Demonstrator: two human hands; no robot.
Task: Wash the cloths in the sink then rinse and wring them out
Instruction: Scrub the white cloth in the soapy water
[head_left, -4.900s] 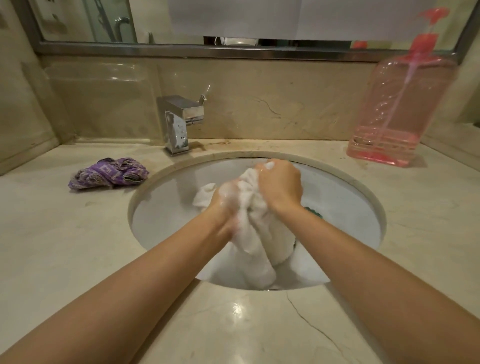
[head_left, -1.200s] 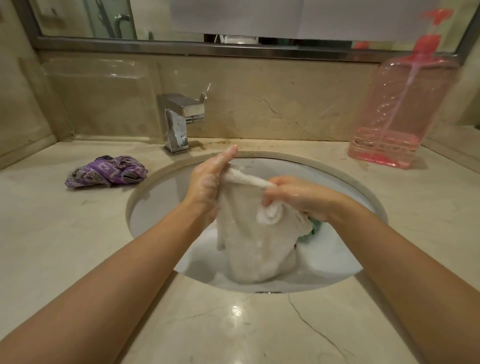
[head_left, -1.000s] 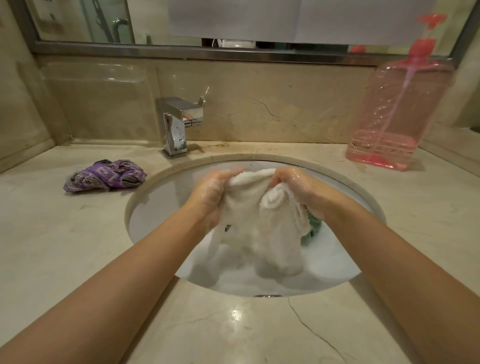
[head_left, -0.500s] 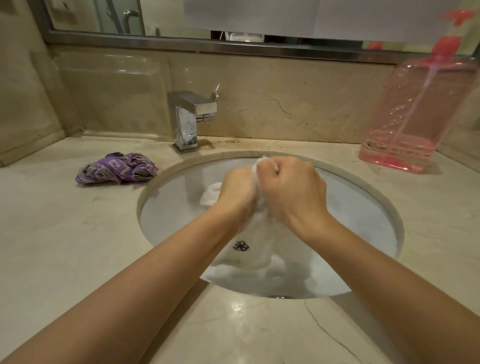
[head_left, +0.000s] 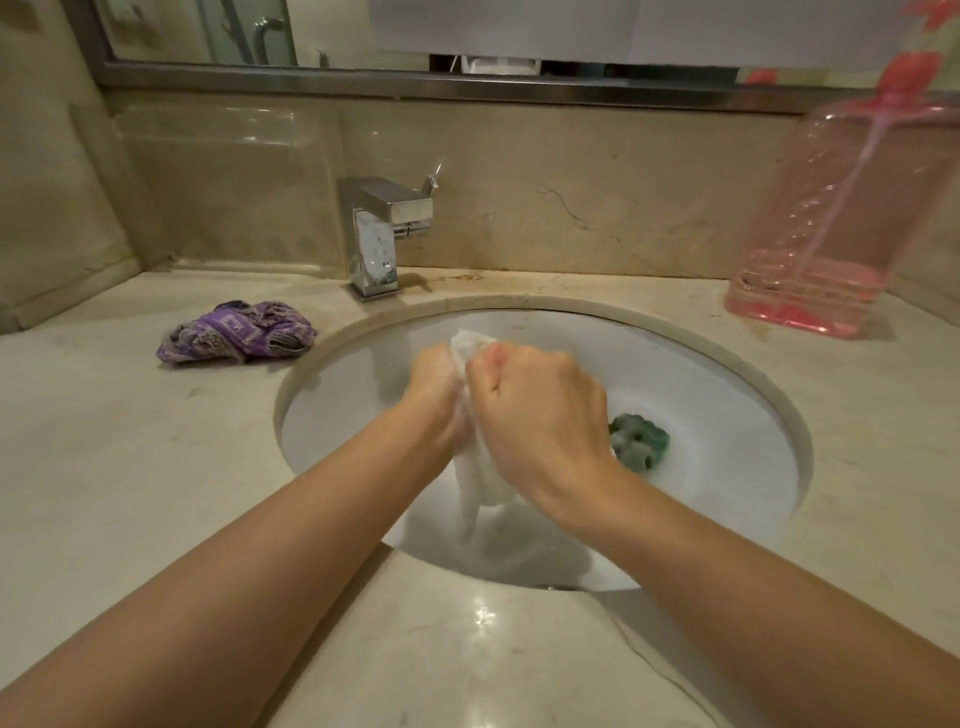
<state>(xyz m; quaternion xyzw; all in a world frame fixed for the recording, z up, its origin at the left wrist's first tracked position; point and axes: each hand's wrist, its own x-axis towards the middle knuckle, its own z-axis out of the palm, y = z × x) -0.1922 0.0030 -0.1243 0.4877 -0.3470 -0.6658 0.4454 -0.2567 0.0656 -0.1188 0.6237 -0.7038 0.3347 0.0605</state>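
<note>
Over the white oval sink (head_left: 727, 467), both my hands grip a soapy white cloth (head_left: 480, 483) between them. My left hand (head_left: 436, 395) and my right hand (head_left: 540, 415) are fisted side by side around its upper part; a tuft sticks out above the knuckles and the rest hangs down into the basin. A green cloth (head_left: 641, 441) lies bunched in the sink, just right of my right wrist. A purple patterned cloth (head_left: 236, 332) sits crumpled on the counter, left of the sink.
A chrome faucet (head_left: 382, 234) stands behind the sink, with no water running. A large pink pump bottle (head_left: 826, 223) stands at the back right of the marble counter (head_left: 130, 467). A mirror runs along the wall above.
The hands had spread the white cloth open, then bunched it together. Now both fists are pressed close around it, and the green cloth shows again at the right.
</note>
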